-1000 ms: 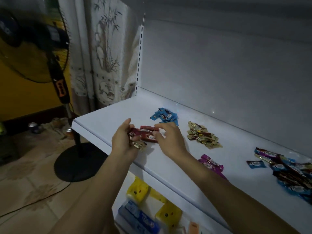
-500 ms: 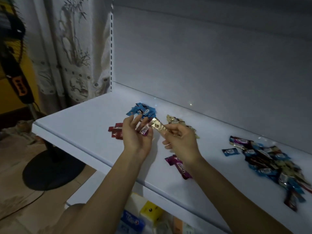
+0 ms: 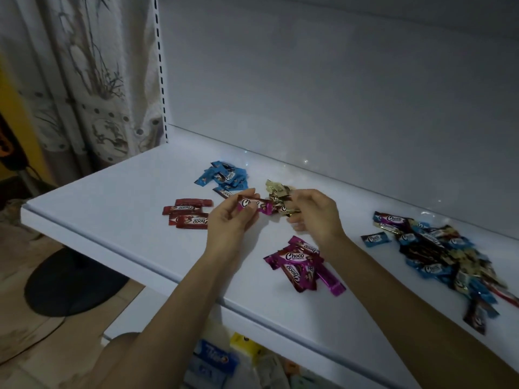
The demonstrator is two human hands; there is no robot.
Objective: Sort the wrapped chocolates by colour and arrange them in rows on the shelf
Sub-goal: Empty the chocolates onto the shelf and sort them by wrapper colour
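Note:
On the white shelf [image 3: 112,209] lie sorted heaps of wrapped chocolates: blue ones [image 3: 224,178] at the back, red ones [image 3: 188,214] to the left, gold ones [image 3: 276,192] in the middle, purple ones [image 3: 303,262] near the front. An unsorted mixed heap [image 3: 438,254] lies at the right. My left hand [image 3: 233,223] pinches a single purple chocolate [image 3: 254,205] above the shelf, between the red and gold heaps. My right hand [image 3: 314,217] hovers at the gold heap, fingers curled round a gold chocolate [image 3: 292,211].
A grey back panel rises behind the shelf, with a slotted upright [image 3: 160,80] at its left end. A patterned curtain [image 3: 92,80] hangs to the left. A fan's round black base [image 3: 73,284] stands on the floor. Packaged goods [image 3: 216,360] fill the shelf below.
Both hands left the red heap and moved right. My right hand took a gold chocolate from my left and carried it to the gold heap. My left hand keeps a purple one.

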